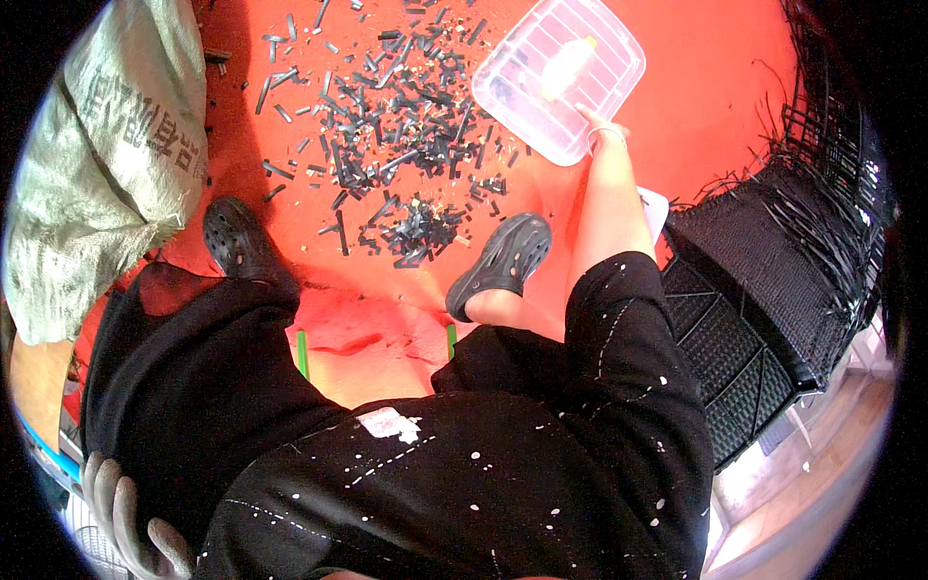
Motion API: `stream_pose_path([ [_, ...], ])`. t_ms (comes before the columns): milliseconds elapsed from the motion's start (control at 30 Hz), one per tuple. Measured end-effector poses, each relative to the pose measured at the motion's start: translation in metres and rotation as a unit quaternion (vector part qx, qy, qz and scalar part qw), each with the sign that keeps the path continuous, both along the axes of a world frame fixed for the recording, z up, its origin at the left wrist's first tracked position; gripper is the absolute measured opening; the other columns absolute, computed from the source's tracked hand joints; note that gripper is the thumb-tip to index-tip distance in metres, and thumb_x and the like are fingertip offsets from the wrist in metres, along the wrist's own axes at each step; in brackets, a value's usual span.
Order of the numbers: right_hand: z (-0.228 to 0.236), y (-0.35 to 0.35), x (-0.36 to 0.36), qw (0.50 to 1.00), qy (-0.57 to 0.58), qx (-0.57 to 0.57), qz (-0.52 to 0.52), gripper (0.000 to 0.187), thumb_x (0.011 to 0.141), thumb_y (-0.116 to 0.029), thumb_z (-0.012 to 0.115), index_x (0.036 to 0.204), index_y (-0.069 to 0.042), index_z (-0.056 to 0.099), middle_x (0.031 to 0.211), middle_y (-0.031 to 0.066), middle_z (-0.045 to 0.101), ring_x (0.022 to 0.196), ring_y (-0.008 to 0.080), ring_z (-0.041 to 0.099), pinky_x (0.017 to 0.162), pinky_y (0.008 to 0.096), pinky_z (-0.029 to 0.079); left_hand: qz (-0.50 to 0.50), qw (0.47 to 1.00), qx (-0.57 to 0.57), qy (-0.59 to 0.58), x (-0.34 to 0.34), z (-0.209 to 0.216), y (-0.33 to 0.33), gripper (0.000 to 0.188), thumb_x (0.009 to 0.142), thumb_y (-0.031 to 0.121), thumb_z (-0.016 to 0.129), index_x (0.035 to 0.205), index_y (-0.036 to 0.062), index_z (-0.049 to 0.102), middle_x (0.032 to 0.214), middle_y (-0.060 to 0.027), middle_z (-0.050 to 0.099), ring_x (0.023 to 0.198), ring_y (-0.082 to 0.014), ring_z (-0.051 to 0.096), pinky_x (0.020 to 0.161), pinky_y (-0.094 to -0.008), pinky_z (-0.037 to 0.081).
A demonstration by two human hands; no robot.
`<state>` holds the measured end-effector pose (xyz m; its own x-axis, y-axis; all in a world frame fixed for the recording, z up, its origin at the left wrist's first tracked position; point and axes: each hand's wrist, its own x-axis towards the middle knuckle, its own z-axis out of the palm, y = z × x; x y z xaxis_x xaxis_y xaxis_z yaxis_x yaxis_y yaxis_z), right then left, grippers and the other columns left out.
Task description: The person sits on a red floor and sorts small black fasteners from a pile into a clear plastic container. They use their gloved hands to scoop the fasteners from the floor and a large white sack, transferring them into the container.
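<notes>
My bare right hand (pixel 607 135) grips the near rim of a clear plastic container (pixel 493 85) with rounded corners. Inside it lies a small white thing with a yellow end (pixel 568 70), whose kind I cannot make out. The container is over the red floor at the upper right. Low at the left edge, beside my thigh, my left hand (pixel 121 512) wears a grey glove. Its fingers are bent a little and stand apart, with nothing seen in them.
Short black strips (pixel 416 145) lie scattered on the red floor (pixel 715 87) before my black clogs (pixel 503 256). A whitish woven sack (pixel 116 145) stands at left. Black woven wickerwork (pixel 764 261) with loose strand ends fills the right side. Under me is a seat with green edges (pixel 303 353).
</notes>
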<state>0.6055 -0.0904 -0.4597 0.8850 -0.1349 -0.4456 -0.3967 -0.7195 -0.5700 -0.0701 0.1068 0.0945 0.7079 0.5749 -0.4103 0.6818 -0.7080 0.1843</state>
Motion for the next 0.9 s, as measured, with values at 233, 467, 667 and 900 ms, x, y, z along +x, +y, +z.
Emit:
stream_pose_path([
  [233, 0.048, 0.038, 0.016, 0.967, 0.214, 0.134, 0.019, 0.044, 0.069, -0.038, 0.076, 0.098, -0.009, 0.060, 0.072, 0.0055, 0.055, 0.057, 0.0181, 0.050, 0.054, 0.0320, 0.044, 0.012, 0.999, 0.007, -0.052, 0.005, -0.007, 0.007, 0.039, 0.088, 0.024, 0.044, 0.111, -0.0061, 0.051, 0.113, -0.0253, 0.052, 0.108, -0.0436, 0.047, 0.096, -0.0544, 0.032],
  [467, 0.020, 0.099, -0.032, 0.976, 0.185, -0.035, 0.105, 0.054, 0.071, -0.034, 0.076, 0.108, 0.000, 0.056, 0.095, 0.0117, 0.060, 0.075, 0.0238, 0.059, 0.069, 0.0423, 0.049, 0.010, 0.992, 0.021, -0.122, 0.028, -0.010, 0.010, 0.034, 0.088, 0.022, 0.049, 0.099, -0.0086, 0.059, 0.098, -0.0236, 0.061, 0.092, -0.0400, 0.057, 0.085, -0.0485, 0.043],
  [667, 0.019, 0.110, -0.060, 0.973, 0.119, 0.197, -0.024, 0.045, 0.075, -0.011, 0.066, 0.114, 0.002, 0.050, 0.102, 0.0151, 0.059, 0.084, 0.0274, 0.062, 0.069, 0.0412, 0.053, 0.005, 1.000, -0.007, 0.015, -0.016, 0.003, 0.004, 0.042, 0.093, 0.022, 0.035, 0.124, -0.0053, 0.040, 0.129, -0.0251, 0.042, 0.121, -0.0451, 0.038, 0.102, -0.0554, 0.027],
  [900, 0.121, 0.119, -0.067, 0.771, 0.333, 0.542, -0.016, 0.036, 0.081, -0.014, 0.060, 0.115, -0.005, 0.052, 0.106, 0.0115, 0.062, 0.107, 0.0280, 0.055, 0.094, 0.0449, 0.045, 0.006, 1.000, -0.013, 0.019, -0.028, 0.010, 0.007, 0.042, 0.093, 0.024, 0.037, 0.125, -0.0027, 0.041, 0.128, -0.0251, 0.044, 0.119, -0.0460, 0.041, 0.101, -0.0562, 0.028],
])
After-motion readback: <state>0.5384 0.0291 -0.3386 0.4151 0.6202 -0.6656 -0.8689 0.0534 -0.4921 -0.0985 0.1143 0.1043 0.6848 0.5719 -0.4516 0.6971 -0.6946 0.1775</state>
